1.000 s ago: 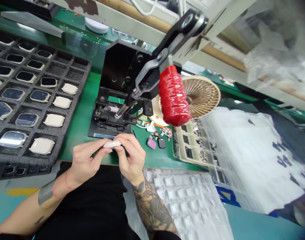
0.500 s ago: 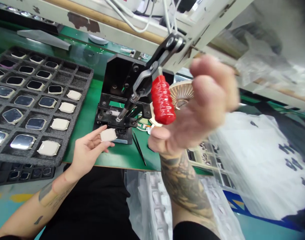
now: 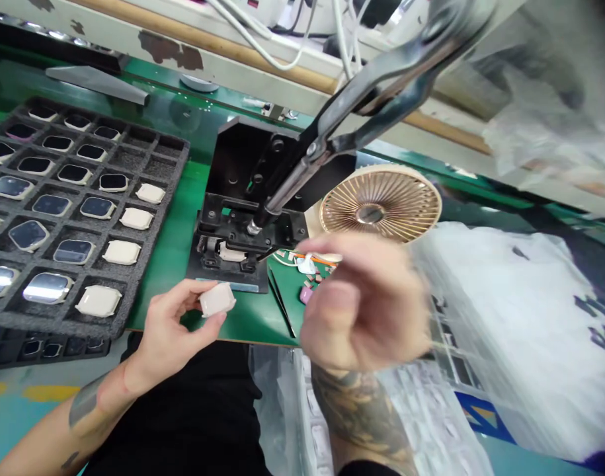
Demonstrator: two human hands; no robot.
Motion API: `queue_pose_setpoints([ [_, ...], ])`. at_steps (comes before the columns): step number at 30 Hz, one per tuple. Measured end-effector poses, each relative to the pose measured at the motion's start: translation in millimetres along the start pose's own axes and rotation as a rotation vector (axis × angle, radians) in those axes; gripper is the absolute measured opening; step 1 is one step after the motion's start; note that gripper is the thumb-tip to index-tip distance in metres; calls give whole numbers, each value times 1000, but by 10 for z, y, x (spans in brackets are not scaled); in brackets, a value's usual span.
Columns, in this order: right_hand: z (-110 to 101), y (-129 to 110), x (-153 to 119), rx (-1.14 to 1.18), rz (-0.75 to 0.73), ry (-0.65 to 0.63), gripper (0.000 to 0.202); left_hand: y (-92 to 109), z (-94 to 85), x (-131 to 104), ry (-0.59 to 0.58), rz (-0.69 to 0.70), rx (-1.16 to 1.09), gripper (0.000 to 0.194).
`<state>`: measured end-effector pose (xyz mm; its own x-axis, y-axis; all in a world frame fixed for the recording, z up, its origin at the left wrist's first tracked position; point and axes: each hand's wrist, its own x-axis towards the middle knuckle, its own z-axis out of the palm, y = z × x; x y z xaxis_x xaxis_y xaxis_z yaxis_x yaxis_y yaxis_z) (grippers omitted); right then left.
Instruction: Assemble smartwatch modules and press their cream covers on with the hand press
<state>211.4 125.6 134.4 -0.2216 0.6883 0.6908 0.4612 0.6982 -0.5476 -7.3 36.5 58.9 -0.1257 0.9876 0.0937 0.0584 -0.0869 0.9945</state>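
Observation:
My left hand [image 3: 166,324] pinches a pale smartwatch case [image 3: 217,299] between thumb and fingers, just in front of the black hand press [image 3: 220,155]. Another pale piece [image 3: 231,252] lies in the press fixture, under the plunger. Swung up high to the right is the press's metal lever [image 3: 369,82]; its red grip does not show. My right hand [image 3: 366,304] hovers over the bench at the right, apart from the lever and smeared by motion. Its fingers look curled, but whether anything is in them cannot be made out.
A grey foam tray [image 3: 156,228] with several watch cases and dark-screened watches fills the left side. Black tweezers [image 3: 281,303] lie right of the press, near a small purple piece [image 3: 306,294]. Behind my right hand stand a round fan [image 3: 381,198] and white plastic sheeting [image 3: 510,317].
The lever has swung up and its red grip has left view. My right hand has moved down and left, away from it. My left hand has drawn the watch case slightly back from the press.

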Motion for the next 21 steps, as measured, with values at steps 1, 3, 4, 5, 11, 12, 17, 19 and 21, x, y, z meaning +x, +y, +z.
queue_pose_setpoints([
  [1,33,-10,-93,26,-63,-21,40,-3,-31,-26,8,31,40,32],
  [3,156,43,-250,11,-110,-185,41,-19,-79,-53,25,72,98,34],
  [4,240,98,-306,-44,-86,-309,43,-29,-92,-55,30,83,114,36],
  [5,331,164,-343,-109,-58,-408,45,-35,-98,-51,35,91,123,38],
  [11,689,429,-241,-335,38,-682,40,42,-82,-42,32,257,245,45],
  [12,685,415,-230,-323,56,-666,38,65,-91,-48,52,293,304,47],
  [17,455,150,-467,-99,53,-432,48,108,-116,30,152,359,651,59],
  [19,324,48,-608,-43,77,-374,56,106,-53,152,116,376,784,52],
  [21,211,-8,-703,-37,118,-337,58,115,64,316,50,373,915,42],
])
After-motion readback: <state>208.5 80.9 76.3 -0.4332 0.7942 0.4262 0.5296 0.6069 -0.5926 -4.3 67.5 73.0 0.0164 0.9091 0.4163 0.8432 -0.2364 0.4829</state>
